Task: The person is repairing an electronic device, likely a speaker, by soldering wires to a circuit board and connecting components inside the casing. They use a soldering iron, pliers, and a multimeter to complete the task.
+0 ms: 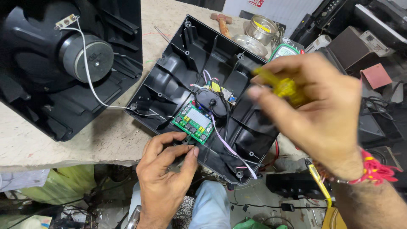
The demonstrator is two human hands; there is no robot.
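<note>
An open black plastic back cover (169, 80) lies on the workbench, its inside facing up. A green circuit board (194, 122), a small black oval part (210, 102) and thin coloured wires sit in its middle. My left hand (166, 176) rests at the cover's near edge, fingers curled and pinched just below the green board; whether it grips anything there I cannot tell. My right hand (316, 112) is raised above the cover's right side and closed around a yellow screwdriver handle (282, 86), which is blurred.
A black speaker housing with a round magnet (87, 57) stands at left, joined to the cover by a white wire (91, 85). Metal bowls (258, 32), a hammer (221, 23) and a green meter (285, 51) lie behind. Black electronics are stacked at right.
</note>
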